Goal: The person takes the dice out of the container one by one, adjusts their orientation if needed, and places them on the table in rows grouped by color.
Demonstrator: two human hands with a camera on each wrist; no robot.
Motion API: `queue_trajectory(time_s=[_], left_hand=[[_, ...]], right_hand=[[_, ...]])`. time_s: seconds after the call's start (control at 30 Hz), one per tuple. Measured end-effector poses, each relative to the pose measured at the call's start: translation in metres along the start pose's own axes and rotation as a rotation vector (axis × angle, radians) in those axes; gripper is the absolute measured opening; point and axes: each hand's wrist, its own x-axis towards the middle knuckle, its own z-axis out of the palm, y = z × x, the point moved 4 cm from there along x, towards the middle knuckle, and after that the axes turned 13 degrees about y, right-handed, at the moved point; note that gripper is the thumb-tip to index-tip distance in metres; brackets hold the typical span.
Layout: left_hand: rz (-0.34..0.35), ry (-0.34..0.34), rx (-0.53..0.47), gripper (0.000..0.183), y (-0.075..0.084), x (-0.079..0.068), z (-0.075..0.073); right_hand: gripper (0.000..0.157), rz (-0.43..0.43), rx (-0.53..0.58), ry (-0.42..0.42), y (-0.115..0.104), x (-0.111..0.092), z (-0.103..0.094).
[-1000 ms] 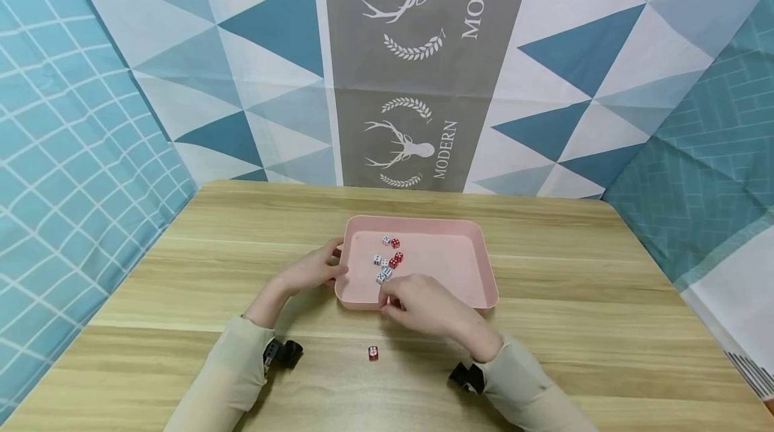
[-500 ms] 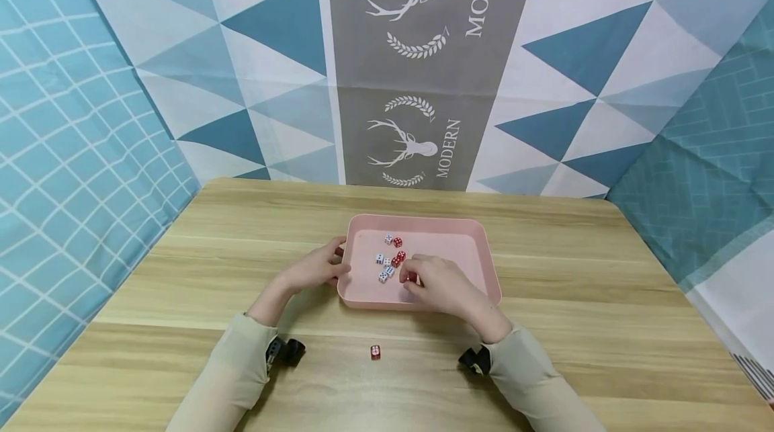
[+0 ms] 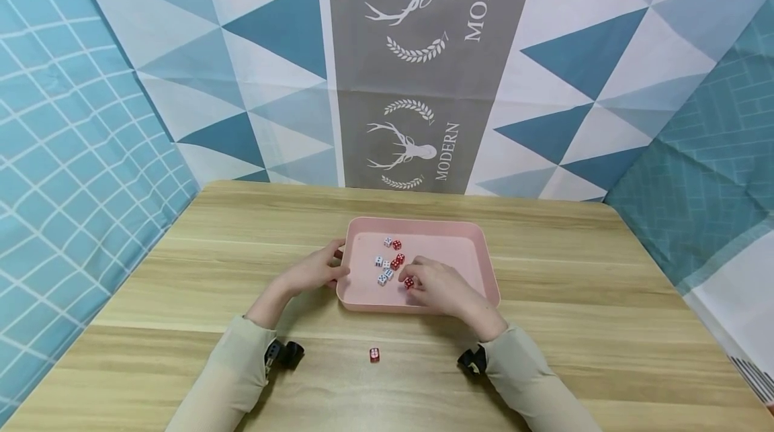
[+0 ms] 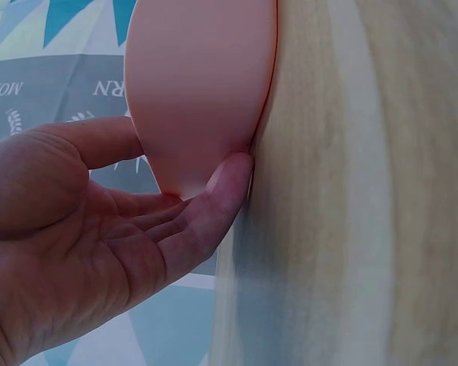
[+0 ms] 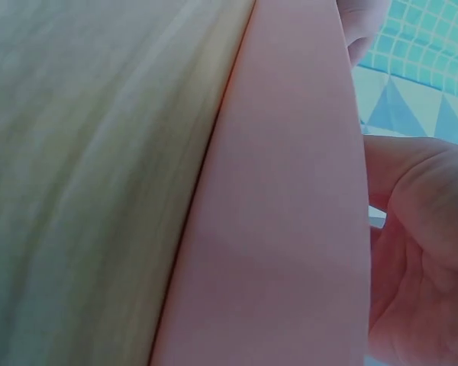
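In the head view my left hand (image 3: 311,271) holds the left end of a shallow pink tray (image 3: 484,264). The left wrist view shows its thumb at the rim and a fingertip low against the outer wall. Bent over the tray's front part is my right hand (image 3: 444,284), thumb and fingers spread around a red die (image 3: 408,282) low over the tray floor. Several white dice (image 3: 382,279) and red dice (image 3: 396,244) lie in the left half of the tray. In the right wrist view the tray wall hides the right fingertips.
One more red die (image 3: 374,355) lies on the wooden table (image 3: 181,277), in front of the tray and between the forearms. A patterned cloth (image 3: 290,35) hangs behind the table's far edge, with tiled-print cloth at the left.
My right hand has moved from the tray's front rim to inside it, to the right of the dice. The red die between its fingers now shows more fully. The left hand keeps its place.
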Motion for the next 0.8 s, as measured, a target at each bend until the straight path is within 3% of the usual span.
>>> queue_trajectory(time_s=[0.43,0.8], left_hand=[[-0.002,0.004,-0.005,0.062,-0.0002,-0.0007,0.0005],[0.005,0.001,0.002,0.061,0.0004,-0.0017,-0.0002]], right_hand=[[0.013,0.068,0.005,-0.040,0.0053,-0.0005,0.0051],[0.012,0.030,-0.049,-0.034,0.0031,-0.0019,0.0057]])
